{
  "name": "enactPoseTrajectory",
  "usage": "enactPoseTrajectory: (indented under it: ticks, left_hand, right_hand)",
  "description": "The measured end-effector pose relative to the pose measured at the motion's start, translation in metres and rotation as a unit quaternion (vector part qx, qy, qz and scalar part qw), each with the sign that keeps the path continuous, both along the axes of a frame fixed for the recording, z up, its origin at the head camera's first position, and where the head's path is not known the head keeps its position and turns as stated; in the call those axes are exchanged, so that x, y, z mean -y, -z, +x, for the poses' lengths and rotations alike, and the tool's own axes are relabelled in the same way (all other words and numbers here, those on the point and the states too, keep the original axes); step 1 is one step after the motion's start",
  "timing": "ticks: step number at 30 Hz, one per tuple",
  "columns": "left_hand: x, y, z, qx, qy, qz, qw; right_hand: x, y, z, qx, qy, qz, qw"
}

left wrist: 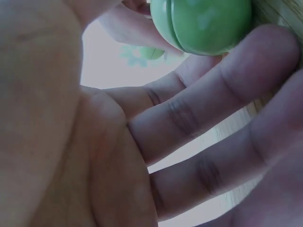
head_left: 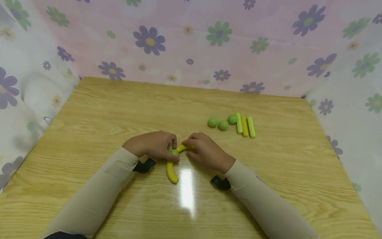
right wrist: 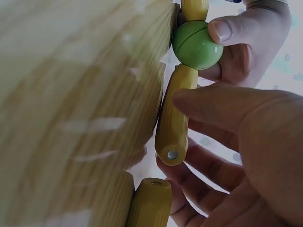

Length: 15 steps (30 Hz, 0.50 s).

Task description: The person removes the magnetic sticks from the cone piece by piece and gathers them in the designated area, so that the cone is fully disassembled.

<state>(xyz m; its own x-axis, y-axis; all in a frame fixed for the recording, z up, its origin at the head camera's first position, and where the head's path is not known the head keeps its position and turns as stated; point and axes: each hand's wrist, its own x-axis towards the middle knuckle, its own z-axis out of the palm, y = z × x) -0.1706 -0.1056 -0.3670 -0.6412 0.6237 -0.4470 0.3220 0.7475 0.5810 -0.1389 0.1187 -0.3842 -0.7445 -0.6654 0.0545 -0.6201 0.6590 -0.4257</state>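
Note:
My left hand (head_left: 156,145) pinches a glossy green ball (head_left: 174,152) between thumb and fingers, just above the tabletop. One curved yellow stick (head_left: 171,174) runs from the ball toward the front. A second yellow stick (right wrist: 173,118) meets the ball on its other side, and my right hand (head_left: 207,152) grips it between thumb and fingers. Its near end shows a round metal disc in the right wrist view. Beside those fingertips lies the end of another yellow stick (right wrist: 150,203), mostly out of frame. The left wrist view shows the ball (left wrist: 208,23) with a groove around it.
Several spare pieces lie at the back right of the wooden table (head_left: 134,109): green balls (head_left: 223,125), light green sticks (head_left: 251,127) and a yellow stick (head_left: 244,126). Flower-patterned cloth (head_left: 185,49) hangs behind the table and at both sides.

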Motion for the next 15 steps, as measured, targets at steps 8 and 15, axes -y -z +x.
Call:
enactPoseTrajectory:
  ticks: [8,15]
  left_hand:
    - [0.001,-0.001,-0.002,0.013,0.005,0.03,0.9995]
    - [0.002,-0.004,-0.003,0.02,0.007,0.046,0.9987]
  right_hand:
    - [0.001,-0.002,0.002,-0.015,-0.003,0.006,0.9999]
    - [-0.006,-0.011,-0.001,-0.052,0.02,0.012,0.9984]
